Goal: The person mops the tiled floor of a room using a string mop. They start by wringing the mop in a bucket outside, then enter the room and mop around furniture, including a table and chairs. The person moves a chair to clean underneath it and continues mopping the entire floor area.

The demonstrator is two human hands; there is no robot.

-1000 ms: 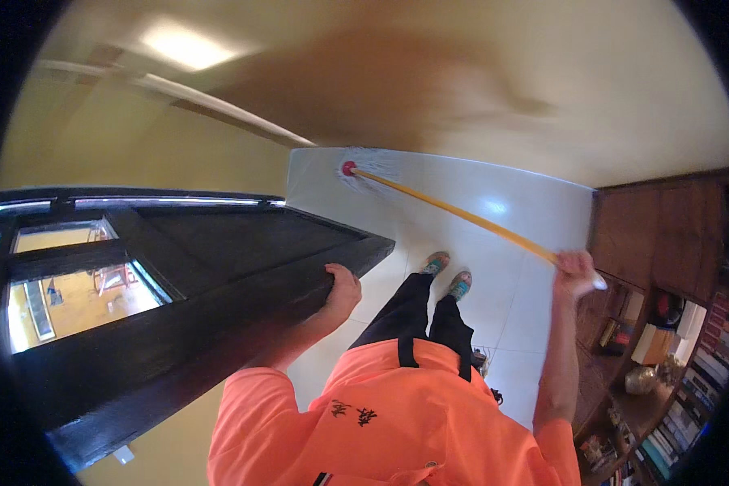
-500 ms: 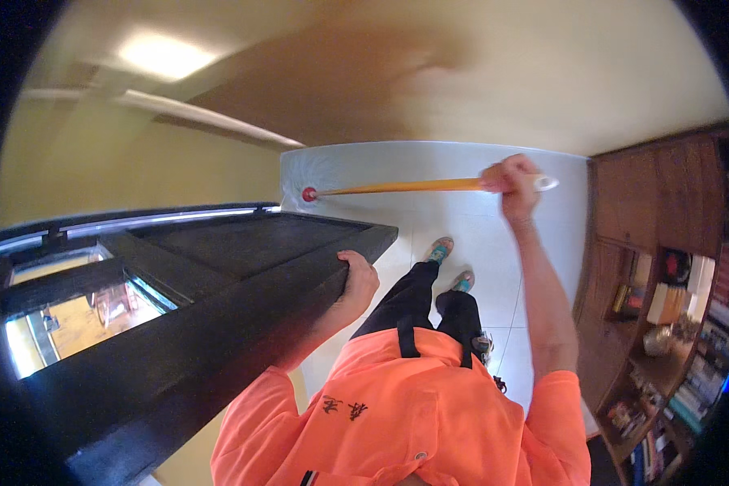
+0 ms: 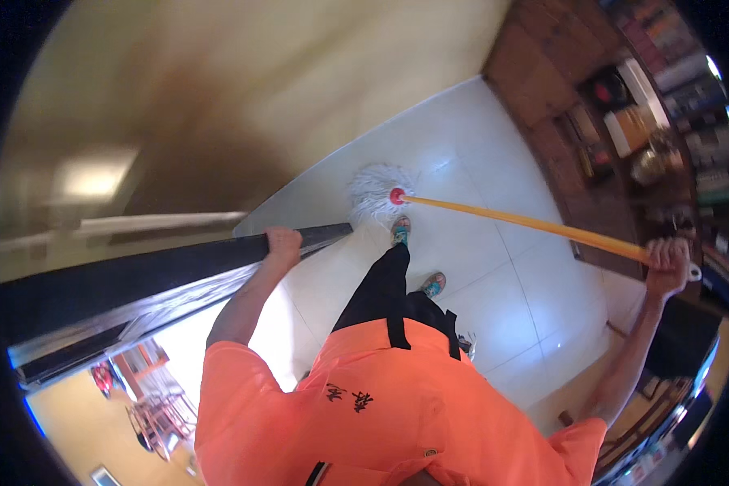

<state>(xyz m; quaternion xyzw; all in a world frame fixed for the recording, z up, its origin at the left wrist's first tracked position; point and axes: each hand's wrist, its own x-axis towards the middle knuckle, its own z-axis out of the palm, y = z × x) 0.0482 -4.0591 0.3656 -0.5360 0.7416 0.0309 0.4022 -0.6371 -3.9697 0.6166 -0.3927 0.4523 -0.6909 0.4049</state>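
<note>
A mop with a long yellow handle [image 3: 526,223] slants across the view. My right hand [image 3: 669,266] is wrapped round the upper end of that handle, just below its white tip. At the other end, a red joint carries the mop's white string head [image 3: 379,191], spread on the pale tiled floor [image 3: 494,300] ahead of my feet. On the left, my left hand [image 3: 283,247] grips the edge of a dark wooden door [image 3: 138,263], fingers curled over it.
A yellowish wall [image 3: 243,97] runs along the far left side. Brown cabinets [image 3: 535,73] with shelves of books and ornaments stand at the right. Beyond the door, chairs [image 3: 160,423] show at the lower left. My shoes [image 3: 401,231] are close to the mop head.
My view has turned. The door has swung, and my left hand is still on its edge. The mop head has come out from the far corner, while my right hand has moved right with the handle.
</note>
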